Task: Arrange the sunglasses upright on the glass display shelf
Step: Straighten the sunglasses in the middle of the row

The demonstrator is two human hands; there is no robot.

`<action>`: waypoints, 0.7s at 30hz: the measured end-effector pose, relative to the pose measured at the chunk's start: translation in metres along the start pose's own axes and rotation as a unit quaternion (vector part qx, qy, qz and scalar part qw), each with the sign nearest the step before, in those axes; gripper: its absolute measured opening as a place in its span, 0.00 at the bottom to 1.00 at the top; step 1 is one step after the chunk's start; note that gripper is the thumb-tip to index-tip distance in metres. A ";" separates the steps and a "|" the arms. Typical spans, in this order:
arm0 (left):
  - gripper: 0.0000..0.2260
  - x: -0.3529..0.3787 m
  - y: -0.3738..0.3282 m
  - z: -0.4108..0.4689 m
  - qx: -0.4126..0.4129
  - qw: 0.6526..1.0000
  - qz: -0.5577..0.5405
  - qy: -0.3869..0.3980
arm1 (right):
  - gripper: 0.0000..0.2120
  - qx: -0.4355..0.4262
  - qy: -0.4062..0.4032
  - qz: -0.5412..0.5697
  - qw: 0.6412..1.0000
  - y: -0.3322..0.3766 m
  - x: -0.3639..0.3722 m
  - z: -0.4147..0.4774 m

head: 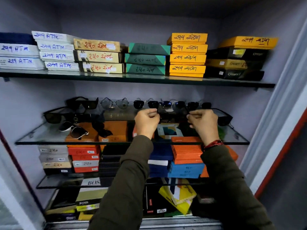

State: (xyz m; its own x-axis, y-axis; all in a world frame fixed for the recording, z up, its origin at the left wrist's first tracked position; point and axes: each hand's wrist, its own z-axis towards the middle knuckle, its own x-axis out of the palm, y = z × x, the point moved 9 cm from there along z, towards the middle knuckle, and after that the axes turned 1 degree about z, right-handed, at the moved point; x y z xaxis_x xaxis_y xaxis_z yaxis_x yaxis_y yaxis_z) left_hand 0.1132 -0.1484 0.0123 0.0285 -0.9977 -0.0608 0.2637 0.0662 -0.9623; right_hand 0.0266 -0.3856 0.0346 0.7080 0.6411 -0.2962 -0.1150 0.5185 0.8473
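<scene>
Head view: both hands raised to the glass display shelf (49, 138), the middle shelf of the cabinet. Left hand (147, 121) sits just below a dark square-lens pair (146, 104) in the back row, fingers (152, 113) curled and pinched at the lower edge of its right lens; looks like gripping that pair, though the contact is partly hidden by the knuckles. Right hand (203, 121) is likewise curled under the rightmost dark pair (199, 105), fingers closed near its lenses; exact pinch point can't tell.

Key relation: the back row runs left to right along the rear wall, lenses facing out, long axis of each frame parallel to the shelf's front edge. Both held pairs lie directly above and slightly behind the fingers, so any nudge goes up and back. A blue-lens pair (171, 103) stands between the two hands, untouched. Aviators (114, 103) and a black chunky pair (83, 102) stand upright further left.

Not yet arranged, judging by pose: black wayfarers (54, 116), a white-rimmed pair (73, 130) and a dark folded pair (102, 130) lie flat or tilted at front left. Left hand is nearer those. Another black frame (224, 118) lies behind the right hand, touching or not unclear.

Boxes (187, 53) are stacked on the shelf above.
</scene>
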 end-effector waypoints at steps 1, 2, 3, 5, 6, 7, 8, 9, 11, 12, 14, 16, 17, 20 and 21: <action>0.13 0.006 0.001 0.001 0.004 1.000 0.020 -0.002 | 0.09 -0.011 -0.003 -0.030 0.999 -0.003 -0.002 0.003; 0.13 0.012 0.003 0.004 0.005 0.999 0.033 -0.002 | 0.08 -0.024 -0.009 -0.061 0.998 -0.004 -0.003 0.006; 0.12 0.015 0.006 0.007 0.003 0.999 0.041 0.001 | 0.08 -0.035 -0.014 -0.092 0.995 -0.005 -0.004 0.008; 0.12 0.024 0.010 0.011 -0.004 0.998 0.059 0.008 | 0.06 -0.049 -0.018 -0.141 0.989 -0.006 -0.005 0.011; 0.11 0.027 0.009 0.011 -0.004 0.997 0.073 0.006 | 0.06 -0.056 -0.017 -0.165 0.985 -0.005 -0.005 0.012; 0.09 0.029 0.008 0.012 -0.002 0.996 0.090 0.001 | 0.06 -0.062 -0.015 -0.188 0.980 -0.004 -0.005 0.012; 0.08 0.029 0.006 0.012 0.003 0.994 0.108 -0.007 | 0.06 -0.066 -0.015 -0.209 0.975 -0.003 -0.005 0.013; 0.07 0.029 0.004 0.012 0.008 0.992 0.123 -0.015 | 0.07 -0.069 -0.017 -0.226 0.971 -0.002 -0.005 0.013; 0.07 0.029 0.001 0.013 0.012 0.989 0.148 -0.024 | 0.07 -0.075 -0.025 -0.243 0.967 0.001 -0.005 0.013; 0.07 0.030 0.001 0.014 0.012 0.987 0.156 -0.024 | 0.08 -0.074 -0.028 -0.247 0.966 0.001 -0.005 0.013; 0.08 0.031 -0.001 0.013 0.014 0.985 0.168 -0.020 | 0.08 -0.063 -0.026 -0.253 0.965 0.000 -0.005 0.013; 0.11 0.031 -0.005 0.009 0.029 0.984 0.176 -0.012 | 0.10 -0.055 -0.027 -0.256 0.965 0.001 -0.005 0.011; 0.14 0.031 -0.008 0.007 0.038 0.983 0.178 -0.006 | 0.12 -0.056 -0.033 -0.249 0.966 0.003 -0.005 0.009; 0.20 0.020 -0.018 0.001 0.071 0.984 0.161 0.006 | 0.14 -0.055 -0.052 -0.176 0.981 0.010 -0.007 -0.003; 0.20 0.012 -0.021 -0.001 0.083 0.984 0.155 0.005 | 0.14 -0.045 -0.044 -0.130 0.990 0.012 -0.004 -0.007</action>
State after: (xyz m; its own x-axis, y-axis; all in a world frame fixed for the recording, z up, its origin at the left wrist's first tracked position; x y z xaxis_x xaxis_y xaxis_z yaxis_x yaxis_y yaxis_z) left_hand 0.1072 -0.1618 0.0316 0.1226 -0.9295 -0.3478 0.3979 0.3671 -0.8408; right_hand 0.0176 -0.3777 0.0426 0.7788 0.4302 -0.4566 0.0199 0.7105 0.7034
